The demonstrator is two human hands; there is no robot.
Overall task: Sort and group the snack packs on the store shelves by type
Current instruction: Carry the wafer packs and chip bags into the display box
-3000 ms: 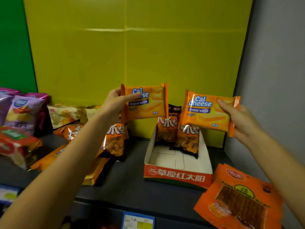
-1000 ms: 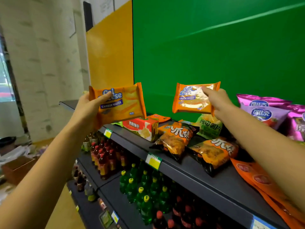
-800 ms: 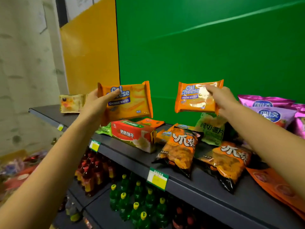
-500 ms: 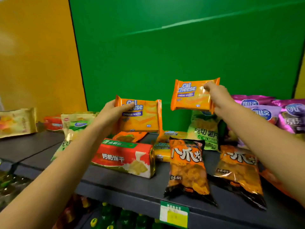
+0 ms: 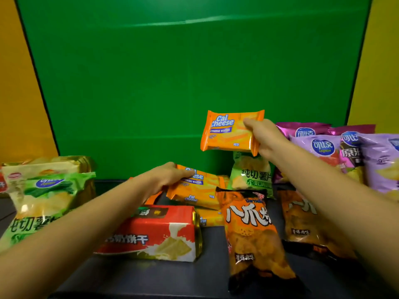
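Note:
My right hand (image 5: 262,137) holds an orange Cal Cheese wafer pack (image 5: 226,132) up in the air in front of the green back panel. My left hand (image 5: 167,176) grips a second orange Cal Cheese wafer pack (image 5: 201,186), which lies low on top of other orange Cal Cheese packs (image 5: 208,219) on the dark shelf (image 5: 151,275). The pile sits behind a red biscuit box (image 5: 155,234) and left of an orange and black snack bag (image 5: 252,231).
A green chip bag (image 5: 251,173) stands under the raised pack. Purple and pink chip bags (image 5: 336,152) fill the right. Green and yellow bags (image 5: 43,190) stand at the left. Another orange and black bag (image 5: 302,223) lies under my right forearm.
The view swung from the yellow-backed shelf end to the green-backed section. My left hand lowered its wafer pack onto the orange pile. My right hand kept its pack raised.

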